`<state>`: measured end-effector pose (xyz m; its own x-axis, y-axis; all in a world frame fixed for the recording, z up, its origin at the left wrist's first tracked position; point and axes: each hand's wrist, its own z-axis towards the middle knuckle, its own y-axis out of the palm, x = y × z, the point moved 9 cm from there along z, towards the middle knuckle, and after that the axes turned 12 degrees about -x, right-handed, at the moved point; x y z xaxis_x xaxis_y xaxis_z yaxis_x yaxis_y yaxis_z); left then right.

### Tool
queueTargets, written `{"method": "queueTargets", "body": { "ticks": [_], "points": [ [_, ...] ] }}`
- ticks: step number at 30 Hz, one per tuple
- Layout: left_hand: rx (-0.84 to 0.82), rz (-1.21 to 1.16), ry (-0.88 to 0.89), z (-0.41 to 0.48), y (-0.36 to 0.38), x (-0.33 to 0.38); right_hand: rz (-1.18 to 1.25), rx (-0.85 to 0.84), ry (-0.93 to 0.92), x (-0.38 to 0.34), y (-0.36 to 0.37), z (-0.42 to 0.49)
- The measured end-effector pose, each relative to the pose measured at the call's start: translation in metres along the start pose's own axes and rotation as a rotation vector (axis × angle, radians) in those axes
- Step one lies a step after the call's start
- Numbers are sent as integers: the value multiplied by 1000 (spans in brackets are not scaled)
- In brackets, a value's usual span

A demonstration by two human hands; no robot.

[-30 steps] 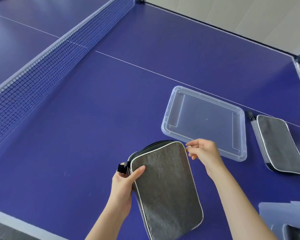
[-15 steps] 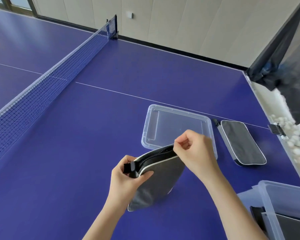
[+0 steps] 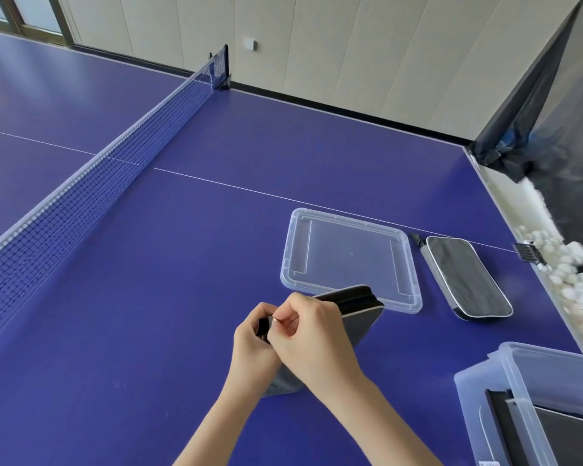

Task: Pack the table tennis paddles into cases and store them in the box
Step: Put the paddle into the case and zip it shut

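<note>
A grey paddle case with white piping stands tilted on the blue table, its zipper edge up. My left hand grips its near-left corner by the black tab. My right hand pinches the zipper pull at that same corner, right against the left hand. A second grey case lies flat to the right. The clear storage box stands at the lower right with dark cases inside. Its clear lid lies flat behind the held case.
The net crosses the table on the left. Along the right table edge runs a trough of white balls under a black catch net. A wall stands behind the table's far edge.
The case went from lying flat to standing on edge. My right hand travelled along the zipper from the far corner to the corner held by my left hand. The view has tilted upward.
</note>
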<state>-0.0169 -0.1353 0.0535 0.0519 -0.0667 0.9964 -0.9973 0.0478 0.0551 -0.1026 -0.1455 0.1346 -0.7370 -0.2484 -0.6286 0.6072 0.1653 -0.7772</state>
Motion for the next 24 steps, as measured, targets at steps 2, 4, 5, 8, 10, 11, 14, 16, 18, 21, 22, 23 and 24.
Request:
{"method": "queueTargets", "body": {
  "ticks": [2,4,5,8,10,11,14,16,18,21,22,23,24],
  "points": [
    [-21,-14,5,-2,2,1,-16,4,2,1,-2,-2],
    [-44,-23,1,-2,2,-1,-46,33,-2,4,-11,-5],
    [-49,-17,2,-2,0,-2,-10,83,2,10,-22,-6],
    [-61,7,2,0,-8,-6,237,296,67,53,-64,-18],
    [-76,-10,-8,0,-12,-9,441,326,150,100,-76,-29],
    [-84,-27,-15,0,-15,-11,588,265,200,124,-71,-34],
    [-139,-62,-76,0,-18,-24,964,-101,316,171,-25,-44],
    [-190,-53,-160,0,-18,-38,929,-337,355,179,5,-47],
    [-202,-27,-261,-3,-22,-58,790,-463,370,178,27,-43],
    [-202,6,-366,-7,-30,-89,707,-456,460,176,44,-34],
    [-201,5,-373,-7,-32,-94,697,-433,482,175,45,-31],
    [-197,-5,-377,-6,-34,-95,696,-408,487,173,45,-28],
    [-197,-22,-377,-3,-34,-96,700,-382,486,172,45,-25]
  ]
}}
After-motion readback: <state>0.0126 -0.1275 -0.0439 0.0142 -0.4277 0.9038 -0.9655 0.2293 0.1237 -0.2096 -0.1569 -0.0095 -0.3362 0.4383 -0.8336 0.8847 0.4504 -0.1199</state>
